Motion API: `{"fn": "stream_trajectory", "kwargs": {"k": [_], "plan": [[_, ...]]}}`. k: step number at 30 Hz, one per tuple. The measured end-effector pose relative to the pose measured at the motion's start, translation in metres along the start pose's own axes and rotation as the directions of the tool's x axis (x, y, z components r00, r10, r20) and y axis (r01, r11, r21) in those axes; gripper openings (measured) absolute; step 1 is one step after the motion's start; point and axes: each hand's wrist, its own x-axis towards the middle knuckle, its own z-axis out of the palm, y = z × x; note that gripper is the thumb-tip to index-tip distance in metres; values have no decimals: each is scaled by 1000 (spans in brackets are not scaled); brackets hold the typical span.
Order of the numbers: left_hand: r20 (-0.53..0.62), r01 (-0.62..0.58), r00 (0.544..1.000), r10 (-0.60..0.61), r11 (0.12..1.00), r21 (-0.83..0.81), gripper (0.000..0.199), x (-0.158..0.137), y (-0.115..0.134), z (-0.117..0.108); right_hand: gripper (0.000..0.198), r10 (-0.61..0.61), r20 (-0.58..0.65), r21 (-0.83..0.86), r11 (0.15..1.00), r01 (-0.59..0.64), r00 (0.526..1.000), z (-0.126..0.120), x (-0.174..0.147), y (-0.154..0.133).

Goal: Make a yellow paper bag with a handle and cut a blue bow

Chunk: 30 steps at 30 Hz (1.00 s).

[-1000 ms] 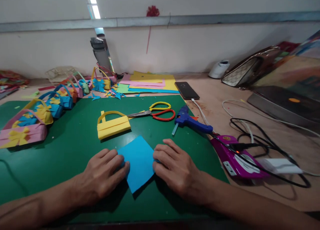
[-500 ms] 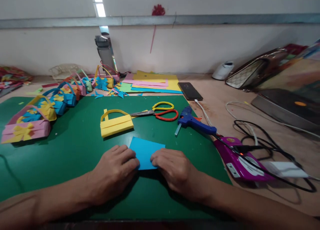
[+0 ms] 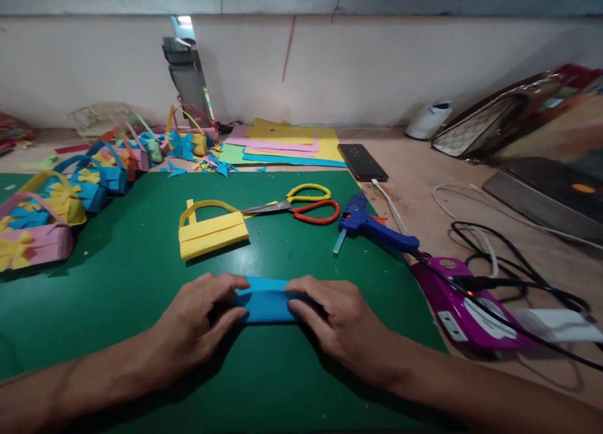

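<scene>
A piece of blue paper (image 3: 267,301), folded into a narrow strip, lies at the front middle of the green mat (image 3: 141,252). My left hand (image 3: 202,314) grips its left end between thumb and fingers. At the other end, my right hand (image 3: 336,318) pinches the paper the same way. Just beyond my hands sits a small yellow paper basket (image 3: 214,234) with a curved handle. Scissors (image 3: 301,206) with one yellow and one red handle rest beside it, blades pointing left. A blue glue gun (image 3: 372,227) lies to the right, a clear glue stick showing.
Several finished paper baskets (image 3: 103,176) stand in a row at the left. Coloured sheets (image 3: 292,142) and paper scraps lie at the back. On the right are a phone (image 3: 362,162), a purple power strip (image 3: 475,311) with black cables, and a bag (image 3: 490,120).
The blue sheet, flatter and taller before, is now folded over into a low strip. My fingers have shifted to its two ends. The view has tilted downward slightly.
</scene>
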Motion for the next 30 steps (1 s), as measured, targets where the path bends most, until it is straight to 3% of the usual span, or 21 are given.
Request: {"fn": "stream_trajectory", "kwargs": {"k": [3,5,9,11,13,15,18,23,30], "plan": [[-28,64,998,-63,997,46,28,1,-6,2,12,102,42,-60,993,-100,994,-2,4,2],[-78,46,996,-38,994,104,37,0,-8,4,13,136,56,-99,987,-130,989,-4,6,3],[-147,-223,947,284,916,333,34,-5,2,4,15,152,56,-142,979,-143,987,-5,6,1],[14,-408,902,431,843,349,32,-6,14,3,16,158,60,-139,979,-149,986,-5,5,1],[75,-497,860,504,798,339,32,-4,27,4,18,154,65,-130,981,-145,986,-4,3,1],[262,-526,850,458,771,359,43,-1,36,7,18,145,72,-124,983,-136,987,-4,2,1],[297,-494,865,404,788,366,66,2,36,18,15,135,55,-128,984,-127,989,-3,2,2],[331,-463,875,353,811,358,44,-4,25,35,21,112,17,-172,979,-108,994,-1,4,6],[364,-437,877,313,836,333,42,-2,23,35,28,88,14,-212,974,-83,996,0,6,6]]}}
